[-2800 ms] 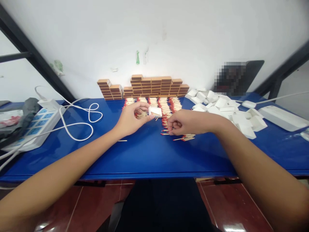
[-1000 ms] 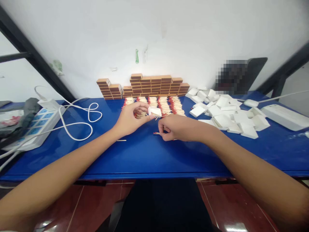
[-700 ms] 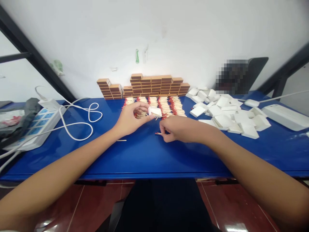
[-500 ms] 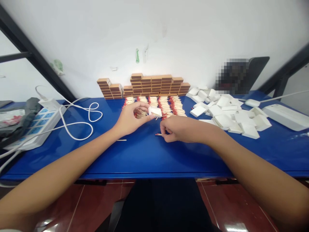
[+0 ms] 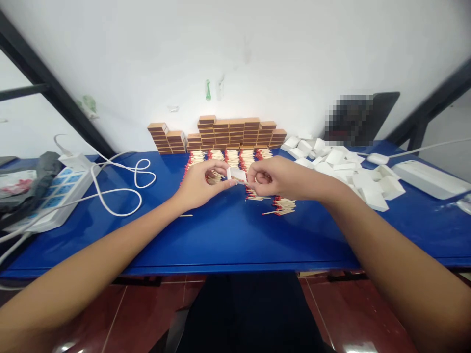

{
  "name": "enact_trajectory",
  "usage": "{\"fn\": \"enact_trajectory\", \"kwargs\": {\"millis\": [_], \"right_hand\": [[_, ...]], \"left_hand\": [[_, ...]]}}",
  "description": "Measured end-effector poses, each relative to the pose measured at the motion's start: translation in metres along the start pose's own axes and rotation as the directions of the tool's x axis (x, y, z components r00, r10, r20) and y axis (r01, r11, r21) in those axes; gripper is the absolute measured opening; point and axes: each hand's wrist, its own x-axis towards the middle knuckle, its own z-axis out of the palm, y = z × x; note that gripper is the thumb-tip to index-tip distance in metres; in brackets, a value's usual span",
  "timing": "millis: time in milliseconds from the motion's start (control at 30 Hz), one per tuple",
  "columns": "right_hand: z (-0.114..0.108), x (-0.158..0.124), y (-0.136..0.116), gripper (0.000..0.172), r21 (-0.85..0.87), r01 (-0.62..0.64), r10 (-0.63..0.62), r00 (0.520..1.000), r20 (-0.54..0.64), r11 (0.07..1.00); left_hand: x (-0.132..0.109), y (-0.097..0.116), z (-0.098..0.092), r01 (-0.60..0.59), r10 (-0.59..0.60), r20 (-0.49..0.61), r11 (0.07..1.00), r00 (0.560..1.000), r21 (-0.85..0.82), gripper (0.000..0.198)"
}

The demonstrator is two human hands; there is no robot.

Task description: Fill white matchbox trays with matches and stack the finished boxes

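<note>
The person's left hand [image 5: 200, 184] pinches a small, white, rectangular cardboard tray [image 5: 237, 174] over the blue, glossy table [image 5: 221, 240] – probably light and easily crushed, best held by its side walls – while the right hand [image 5: 281, 179] curls beside it, its grip impossible to tell.

- Table [image 5: 217, 247]: glossy, solid deep blue.
- Matches [image 5: 247, 159]: pale cream sticks, bright red heads.
- Matchboxes [image 5: 221, 130]: tan tops, dark brown sides, giving the stacks a striped look.
- Held tray [image 5: 237, 174] and loose trays [image 5: 335, 157]: plain white.
- Power strip [image 5: 69, 208]: white with light blue squares.
- Cable [image 5: 119, 214]: white.
- Wall [image 5: 147, 59]: off-white, with green and whitish smudges.
- Floor [image 5: 121, 314]: dark red, crossed by pale tile lines.
- Frame [image 5: 22, 41]: black.
</note>
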Motion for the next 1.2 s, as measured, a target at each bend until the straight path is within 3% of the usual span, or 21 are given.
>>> {"fn": "enact_trajectory", "kwargs": {"millis": [167, 467, 767, 1000, 1200], "right_hand": [[0.001, 0.005, 0.006, 0.006, 0.079, 0.102, -0.086, 0.979, -0.187, 0.992], [0.015, 0.013, 0.008, 0.012, 0.033, 0.147, -0.131, 0.947, -0.292, 0.989], [0.008, 0.008, 0.003, 0.02, -0.078, 0.063, -0.078, 0.974, -0.211, 0.995], [0.008, 0.006, 0.002, 0.025, -0.152, 0.047, -0.079, 0.974, -0.212, 0.987], [-0.004, 0.002, 0.0, 0.024, -0.164, -0.011, -0.024, 0.978, -0.208, 0.986]], "left_hand": [[-0.002, 0.007, 0.001, 0.009, -0.006, 0.076, 0.999, 0.997, -0.042, 0.043], [-0.002, 0.01, 0.002, 0.012, 0.001, 0.111, 0.994, 0.994, -0.109, 0.043], [-0.002, 0.008, 0.002, 0.037, -0.027, 0.089, 0.993, 0.996, -0.112, 0.045], [-0.003, 0.008, 0.002, 0.038, -0.028, 0.1, 0.994, 0.995, -0.104, 0.044], [-0.002, 0.007, 0.002, 0.012, -0.011, 0.013, 0.998, 1.0, -0.068, 0.043]]}}
